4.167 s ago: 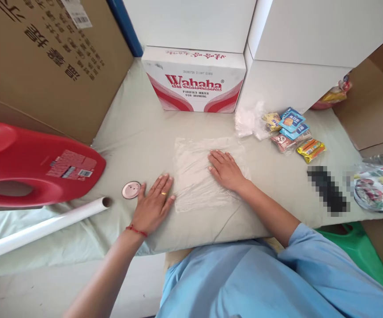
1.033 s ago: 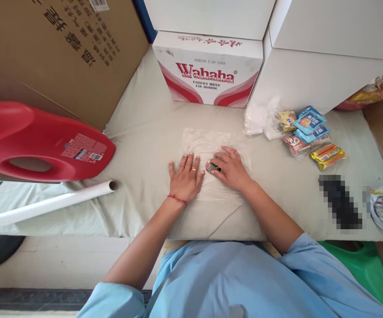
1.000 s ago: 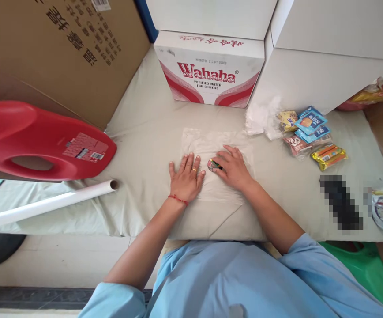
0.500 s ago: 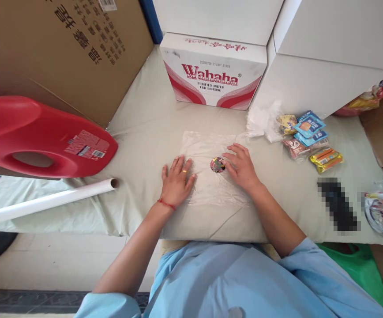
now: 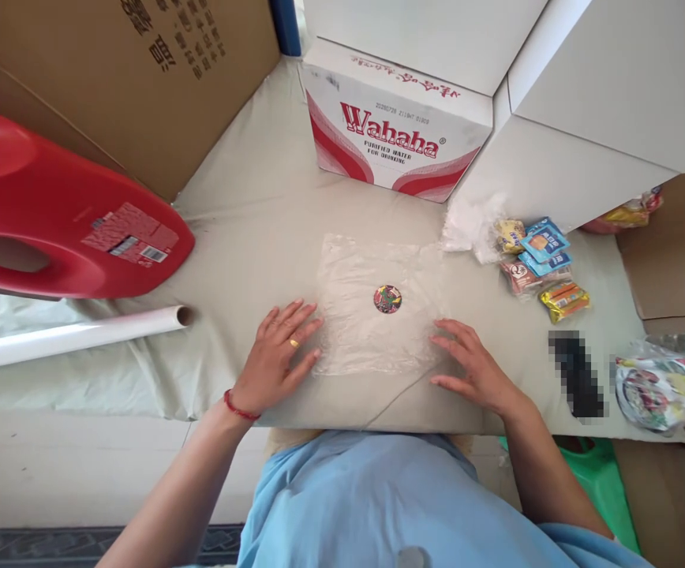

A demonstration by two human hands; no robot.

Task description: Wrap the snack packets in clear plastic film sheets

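A thin clear plastic sheet (image 5: 372, 347), perhaps a bag, lies flat on the cloth-covered table in front of me. On its middle sits a small round disc (image 5: 387, 299) with a colourful print. My left hand (image 5: 280, 351), with a ring and a red bracelet, is at the sheet's left edge, fingers spread and holding nothing. At the right edge is my right hand (image 5: 469, 363), its fingers apart and nothing in them. Neither hand touches the disc. Whether the fingertips rest on the plastic, I cannot tell.
A Wahaha carton (image 5: 398, 130) stands at the back. To the left are a red jug (image 5: 64, 213) and a white roll (image 5: 76, 338). Crumpled white plastic (image 5: 476, 229), snack packets (image 5: 544, 241), a blurred dark object (image 5: 576, 375) and a printed plastic package (image 5: 662, 386) lie to the right.
My right hand has left the disc and moved right and toward me. My left hand has slid left and nearer. The view has shifted slightly; the disc stays on the sheet.
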